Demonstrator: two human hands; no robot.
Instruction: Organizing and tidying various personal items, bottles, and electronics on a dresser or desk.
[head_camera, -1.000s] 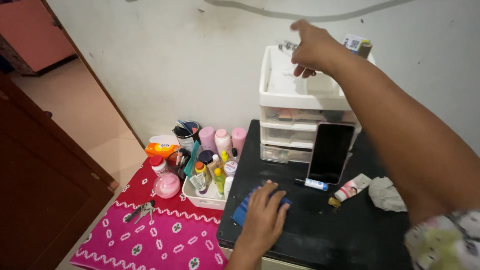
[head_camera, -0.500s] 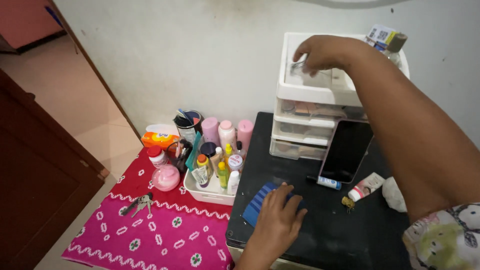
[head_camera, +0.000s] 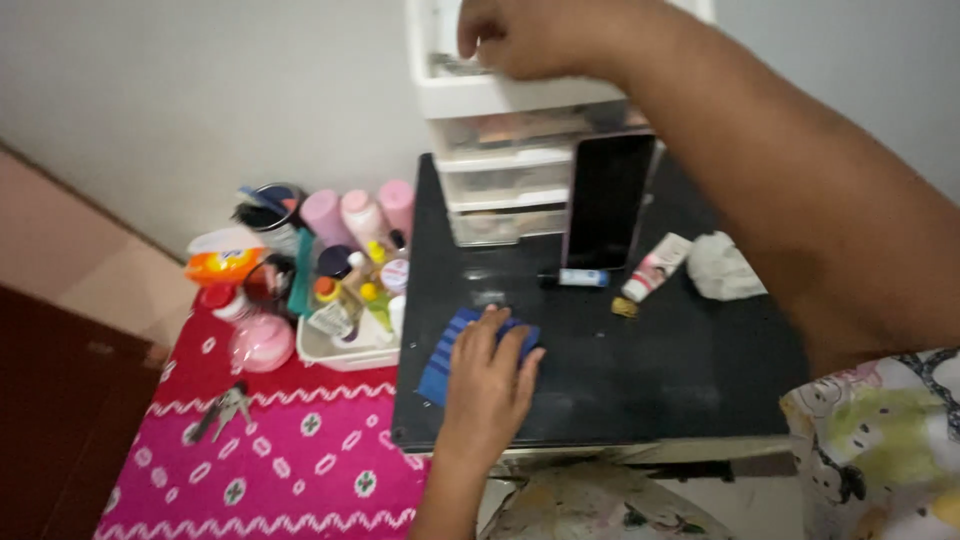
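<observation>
Head view looks down on a black tabletop (head_camera: 650, 370) pushed against a pale wall; the left hand (head_camera: 490, 385) lies flat on a blue striped cloth (head_camera: 445, 360), fingers spread and pressing down, so the cloth is pinned near the table's front left part, seemingly to keep it from sliding; the right hand (head_camera: 530, 38) reaches up and across to the top tier of a white plastic drawer unit (head_camera: 500, 150) standing at the back of the table; its fingers are curled down over the rim of the open top tray, and whether they pinch anything inside cannot be told, since the tray's contents are blurred; a dark phone (head_camera: 608, 200) leans upright against the drawer fronts, propped there so its screen faces the person; just in front of it lie a small blue-capped tube (head_camera: 575, 278) and a white cream tube (head_camera: 655, 268), with a crumpled white tissue (head_camera: 722, 268) to their right; left of the table, on a pink patterned mat (head_camera: 270, 450), a white tray (head_camera: 345, 345) crowds small bottles together, with pink bottles (head_camera: 360, 212) behind it near the wall; a bunch of keys (head_camera: 222, 410) rests on the mat, well apart from both hands
</observation>
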